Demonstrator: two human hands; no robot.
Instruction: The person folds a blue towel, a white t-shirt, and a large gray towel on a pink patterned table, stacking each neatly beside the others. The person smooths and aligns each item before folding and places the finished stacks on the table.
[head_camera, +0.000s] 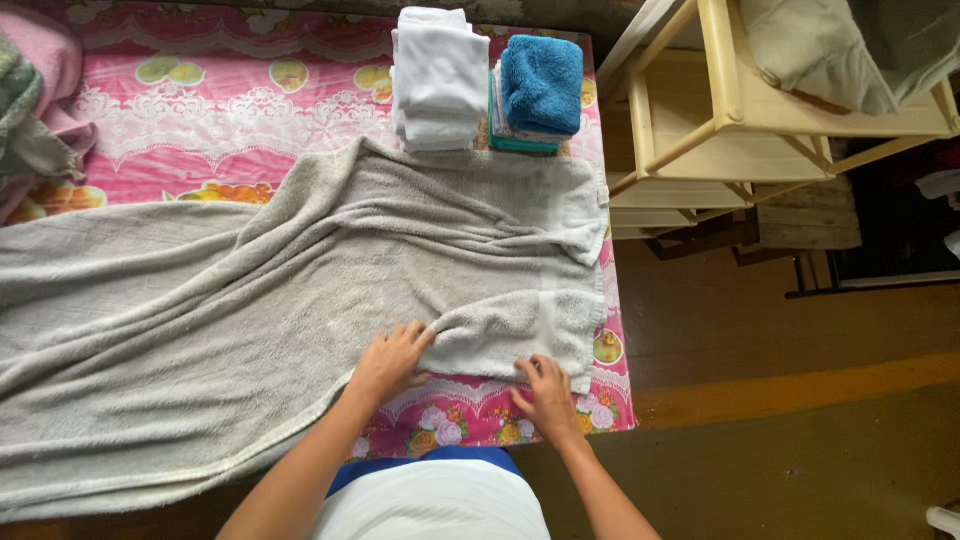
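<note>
A large grey towel (300, 270) lies spread and rumpled across a table with a pink flowered cloth (200, 110). My left hand (388, 362) pinches a fold of the towel near the table's front edge. My right hand (546, 392) grips the towel's near right corner, fingers curled on its hem. Both hands are close together at the front right of the table.
A stack of folded white towels (438, 80) and a stack topped by a blue towel (540, 88) stand at the back right. A pale wooden rack (720, 120) with a grey cloth (830, 50) stands to the right. Pink and grey fabric (35, 100) lies at the far left.
</note>
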